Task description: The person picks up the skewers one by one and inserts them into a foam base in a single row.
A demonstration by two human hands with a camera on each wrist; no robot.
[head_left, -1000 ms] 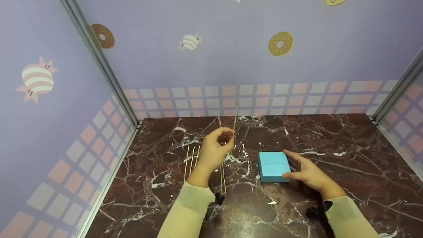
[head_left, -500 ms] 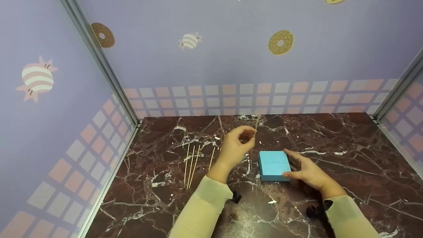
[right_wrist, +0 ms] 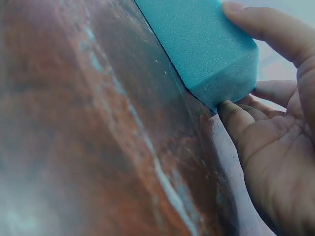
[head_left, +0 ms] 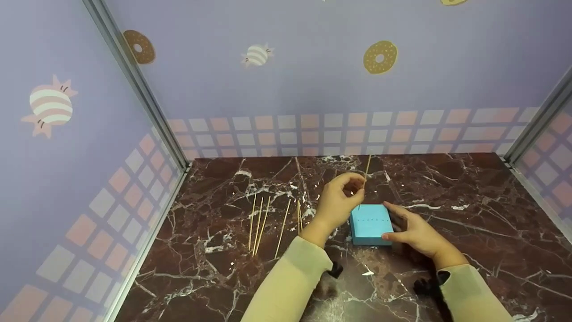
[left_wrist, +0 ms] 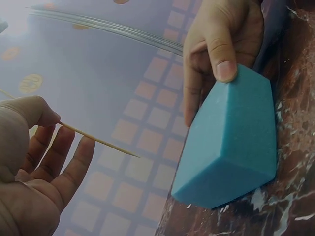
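Indoors, a person's left hand (head_left: 338,203) pinches a thin wooden stick (head_left: 368,167) between thumb and fingers above a marbled tabletop (head_left: 214,281). The stick leans slightly, its upper part rising over the hand and its lower end pointing down near the far left corner of a light-blue block (head_left: 373,230); the left wrist view shows the tapered tip apart from that block. The block sits on the tabletop just beside the left hand, a row of small dark dots crossing its upper face. At its right side, the right hand (head_left: 415,232) grips it, thumb toward the near edge and a finger at the far corner.

Farther out, left of the block as I look on, loose sticks (head_left: 262,226) lie on the dark red, pale-veined surface: three close together, one a little apart, two partly hidden behind the left arm. Pale sleeves (head_left: 286,281) cover both forearms, with a black device (head_left: 336,269) at each wrist. Beyond, a lilac back wall (head_left: 313,85) carries printed doughnuts (head_left: 371,62) and a striped sweet (head_left: 257,55) above rows of pink and white squares (head_left: 309,121).
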